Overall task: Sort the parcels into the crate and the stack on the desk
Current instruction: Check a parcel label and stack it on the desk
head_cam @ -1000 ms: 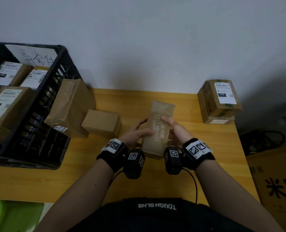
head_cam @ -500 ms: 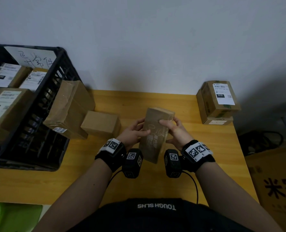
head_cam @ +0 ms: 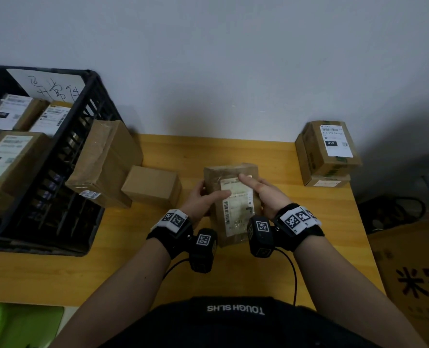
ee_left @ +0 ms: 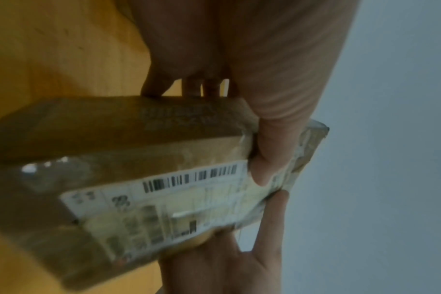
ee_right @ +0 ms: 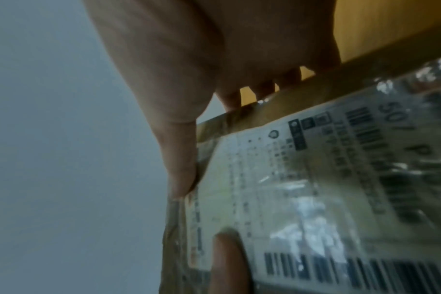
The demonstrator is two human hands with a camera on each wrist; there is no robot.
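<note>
Between our two hands, a parcel [head_cam: 233, 197] held label-up above the desk [head_cam: 271, 151].

We gripped it with our left hand [head_cam: 203, 198] and right hand [head_cam: 263, 194], thumbs over the shipping label [head_cam: 237, 205], probably so we could read which pile it belonged to. Beyond, two loose boxes [head_cam: 152, 185] waited beside the crate [head_cam: 65, 156] at far left; the stack [head_cam: 330, 153] stood at far right.
</note>
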